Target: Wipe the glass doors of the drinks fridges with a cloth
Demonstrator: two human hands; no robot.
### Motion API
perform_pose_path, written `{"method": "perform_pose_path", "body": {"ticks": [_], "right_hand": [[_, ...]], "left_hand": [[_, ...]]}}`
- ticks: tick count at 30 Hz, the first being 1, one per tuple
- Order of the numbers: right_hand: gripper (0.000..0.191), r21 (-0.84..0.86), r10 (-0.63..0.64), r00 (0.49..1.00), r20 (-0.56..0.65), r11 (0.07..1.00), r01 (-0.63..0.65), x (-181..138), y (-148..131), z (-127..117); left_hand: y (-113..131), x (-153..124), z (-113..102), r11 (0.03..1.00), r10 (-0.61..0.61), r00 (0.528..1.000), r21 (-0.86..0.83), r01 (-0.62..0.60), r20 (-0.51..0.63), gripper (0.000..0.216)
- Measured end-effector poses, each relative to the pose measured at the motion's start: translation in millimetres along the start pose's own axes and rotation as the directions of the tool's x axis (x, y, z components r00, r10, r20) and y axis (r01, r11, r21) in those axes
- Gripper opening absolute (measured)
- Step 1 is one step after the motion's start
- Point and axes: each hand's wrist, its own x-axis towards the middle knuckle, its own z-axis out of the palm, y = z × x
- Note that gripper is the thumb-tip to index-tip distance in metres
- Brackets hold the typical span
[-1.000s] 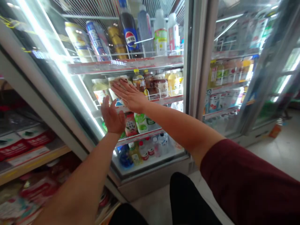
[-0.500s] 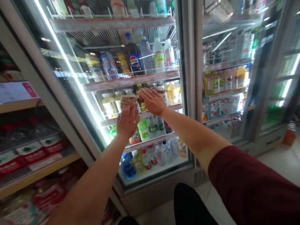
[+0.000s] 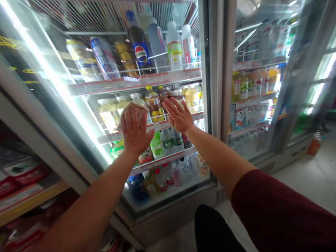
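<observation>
My left hand [image 3: 135, 132] lies over a crumpled light-brown cloth [image 3: 143, 107], pressing it to the glass door [image 3: 206, 115] of a lit drinks cooler. The cloth shows above and beside the fingers; the palm side is hidden. To its right, my right hand [image 3: 180, 116] is held flat with fingers stretched and slightly apart, up against the same glass or very close to it. Nothing is in that hand. Behind the glass, around both hands, bottles with yellow caps [image 3: 153, 99] stand on a shelf.
Inside the cooler, a dark cola bottle [image 3: 140, 47] and several other drinks fill the upper shelf. A second glass-doored cooler [image 3: 252, 94] stands to the right. Shelving with red packs [image 3: 28, 175] is close on the left. An orange container [image 3: 314, 144] sits on the tiled floor.
My left hand has moved left with the cloth, its fingers now pointing up. The right hand's fingers have spread apart. The view has come closer to the cooler.
</observation>
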Motion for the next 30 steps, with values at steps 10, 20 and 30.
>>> {"method": "perform_pose_path", "body": {"ticks": [10, 20, 30], "right_hand": [[0.060, 0.011, 0.038, 0.999, 0.035, 0.999, -0.039, 0, -1, -2], [0.063, 0.067, 0.047, 0.995, 0.093, 0.996, -0.054, 2, -2, -8], [0.063, 0.058, 0.056, 0.988, 0.143, 0.996, -0.064, 1, -4, -17]], "left_hand": [[-39, 11, -17, 0.995, -0.097, 0.995, 0.024, 0.096, 0.033, 0.073], [-59, -12, -27, 0.996, 0.079, 0.982, -0.044, -0.072, 0.174, 0.057], [-44, -106, -6, 0.968, 0.251, 0.925, -0.087, -0.236, 0.286, 0.048]]}}
